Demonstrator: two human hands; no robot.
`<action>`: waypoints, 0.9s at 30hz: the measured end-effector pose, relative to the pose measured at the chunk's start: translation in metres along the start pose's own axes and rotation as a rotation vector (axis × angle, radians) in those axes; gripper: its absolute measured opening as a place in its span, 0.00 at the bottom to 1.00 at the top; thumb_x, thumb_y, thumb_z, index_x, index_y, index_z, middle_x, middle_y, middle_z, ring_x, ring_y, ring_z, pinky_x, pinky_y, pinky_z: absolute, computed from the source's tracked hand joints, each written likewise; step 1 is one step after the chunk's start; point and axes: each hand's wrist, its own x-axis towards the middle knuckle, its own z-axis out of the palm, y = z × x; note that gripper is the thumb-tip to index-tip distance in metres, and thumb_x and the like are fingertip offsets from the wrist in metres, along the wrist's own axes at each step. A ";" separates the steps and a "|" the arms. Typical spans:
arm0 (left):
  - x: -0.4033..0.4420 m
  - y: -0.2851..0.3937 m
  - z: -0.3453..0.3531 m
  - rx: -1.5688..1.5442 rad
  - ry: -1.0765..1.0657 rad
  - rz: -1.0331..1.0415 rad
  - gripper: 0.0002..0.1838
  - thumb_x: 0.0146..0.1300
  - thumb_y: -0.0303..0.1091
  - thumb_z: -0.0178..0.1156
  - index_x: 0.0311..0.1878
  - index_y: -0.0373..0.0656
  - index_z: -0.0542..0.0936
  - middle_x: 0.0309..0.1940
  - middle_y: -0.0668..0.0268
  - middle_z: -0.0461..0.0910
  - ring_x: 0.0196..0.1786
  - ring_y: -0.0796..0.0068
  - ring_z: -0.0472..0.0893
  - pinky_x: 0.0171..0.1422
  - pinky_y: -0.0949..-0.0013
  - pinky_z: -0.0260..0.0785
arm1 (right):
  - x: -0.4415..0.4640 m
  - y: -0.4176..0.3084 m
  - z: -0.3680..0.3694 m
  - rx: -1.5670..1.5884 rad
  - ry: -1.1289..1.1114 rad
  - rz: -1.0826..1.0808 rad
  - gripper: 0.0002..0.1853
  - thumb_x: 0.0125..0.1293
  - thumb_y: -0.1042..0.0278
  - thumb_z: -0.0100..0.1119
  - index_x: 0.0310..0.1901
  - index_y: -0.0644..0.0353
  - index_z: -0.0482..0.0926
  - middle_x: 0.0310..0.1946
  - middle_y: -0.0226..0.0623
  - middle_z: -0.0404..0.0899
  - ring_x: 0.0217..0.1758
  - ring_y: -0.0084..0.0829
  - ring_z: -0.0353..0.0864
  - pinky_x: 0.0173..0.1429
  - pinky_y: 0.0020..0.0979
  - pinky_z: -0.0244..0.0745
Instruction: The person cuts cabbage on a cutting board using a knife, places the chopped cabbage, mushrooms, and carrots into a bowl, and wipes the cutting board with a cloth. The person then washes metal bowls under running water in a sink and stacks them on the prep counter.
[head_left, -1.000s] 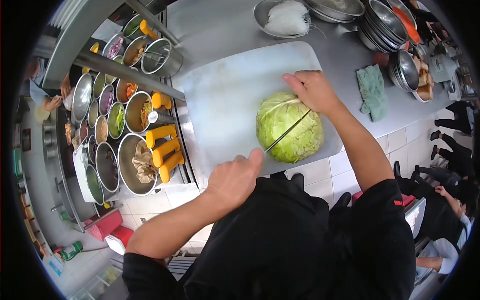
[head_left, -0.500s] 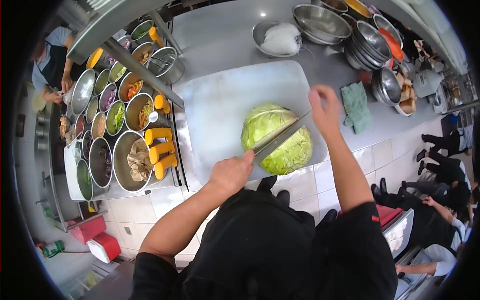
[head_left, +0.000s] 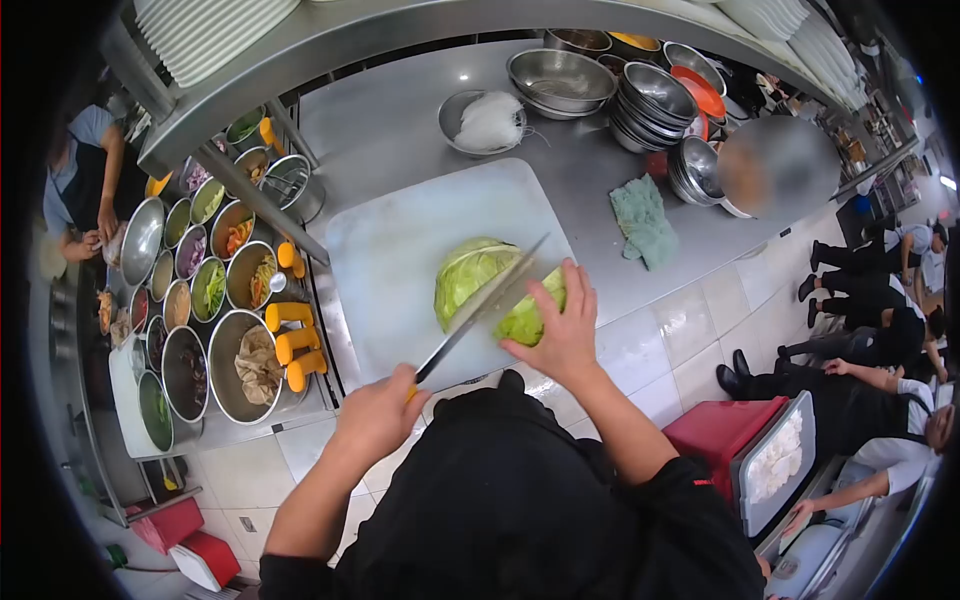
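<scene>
Light green cabbage (head_left: 472, 275), silver-grey knife blade (head_left: 484, 306), whitish cutting board (head_left: 385, 275), teal-green cloth (head_left: 642, 222) at right, yellow-orange handles (head_left: 294, 343) at left, white noodle-like strands (head_left: 490, 122) at far side, red bin (head_left: 715, 435) at near right, black clothing (head_left: 490, 500)

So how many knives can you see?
1: the knife in the person's left hand, its blade slanting across the cabbage. Others may be hidden among the bowls.

From my spot, mid-frame: one knife (head_left: 484, 310), one board (head_left: 375, 275), two cabbage parts (head_left: 463, 280); two hands there, one left hand (head_left: 375, 420), one right hand (head_left: 562, 330). Right of centre: one cloth (head_left: 642, 220). Left side: at least five yellow handles (head_left: 297, 345).
</scene>
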 end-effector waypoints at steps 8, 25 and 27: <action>0.030 -0.051 0.049 -0.025 0.499 -0.310 0.28 0.66 0.39 0.58 0.68 0.44 0.67 0.43 0.46 0.77 0.44 0.43 0.79 0.47 0.47 0.73 | 0.024 0.041 0.006 0.101 0.010 -0.086 0.51 0.34 0.47 0.81 0.65 0.49 0.70 0.72 0.60 0.50 0.74 0.64 0.50 0.67 0.66 0.53; 0.140 -0.017 0.024 -0.429 0.372 0.024 0.37 0.54 0.42 0.69 0.65 0.34 0.69 0.45 0.48 0.81 0.43 0.54 0.83 0.48 0.59 0.76 | 0.185 0.003 0.049 0.253 -0.928 -0.444 0.48 0.32 0.61 0.81 0.62 0.57 0.73 0.55 0.48 0.78 0.59 0.47 0.77 0.62 0.44 0.73; 0.149 -0.019 -0.001 -0.663 0.264 -0.095 0.31 0.56 0.42 0.68 0.59 0.31 0.74 0.36 0.54 0.83 0.33 0.64 0.84 0.37 0.64 0.78 | 0.198 0.005 0.049 0.384 -0.946 -0.291 0.48 0.33 0.58 0.81 0.62 0.60 0.73 0.54 0.48 0.79 0.58 0.46 0.78 0.61 0.42 0.75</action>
